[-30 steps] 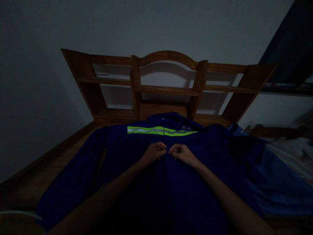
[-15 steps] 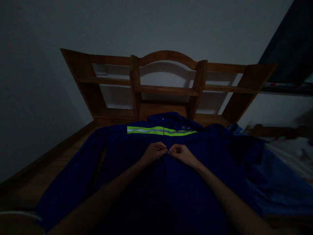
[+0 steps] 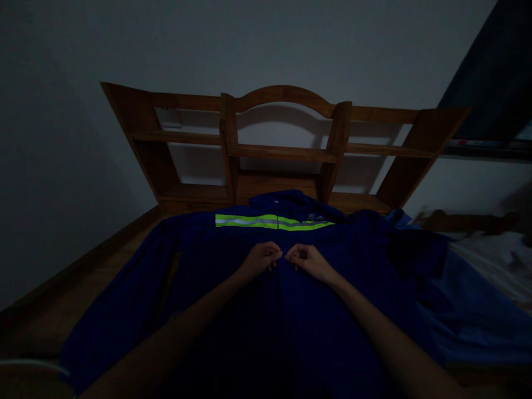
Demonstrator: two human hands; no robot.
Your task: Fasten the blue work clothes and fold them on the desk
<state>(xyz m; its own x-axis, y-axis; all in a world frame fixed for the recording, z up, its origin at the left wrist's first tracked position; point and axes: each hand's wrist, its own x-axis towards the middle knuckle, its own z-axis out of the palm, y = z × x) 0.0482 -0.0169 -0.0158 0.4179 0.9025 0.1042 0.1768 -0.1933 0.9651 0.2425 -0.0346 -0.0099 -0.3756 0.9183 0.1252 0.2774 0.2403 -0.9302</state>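
A dark blue work jacket point(image 3: 328, 338) lies spread out with its front up and its collar at the far end. A yellow-green and silver reflective stripe point(image 3: 246, 221) runs across its chest, broken by the front seam. Just below the stripe, my left hand point(image 3: 262, 257) is closed, thumb and fingertips pinched at the left side of the front opening. Facing it across a small gap, my right hand point(image 3: 310, 261) pinches the other edge of the opening. Dim light hides any button or small fastener between the fingertips.
Behind the collar stands a wooden headboard shelf point(image 3: 282, 151) against a pale wall. Light blue cloth point(image 3: 469, 316) lies under the right sleeve, with whitish bedding point(image 3: 502, 260) beyond it. A pale cord point(image 3: 35, 363) curves in at the lower left.
My left fingertips have drawn slightly to the left, widening the small gap between the hands. My right hand and the jacket look almost unchanged.
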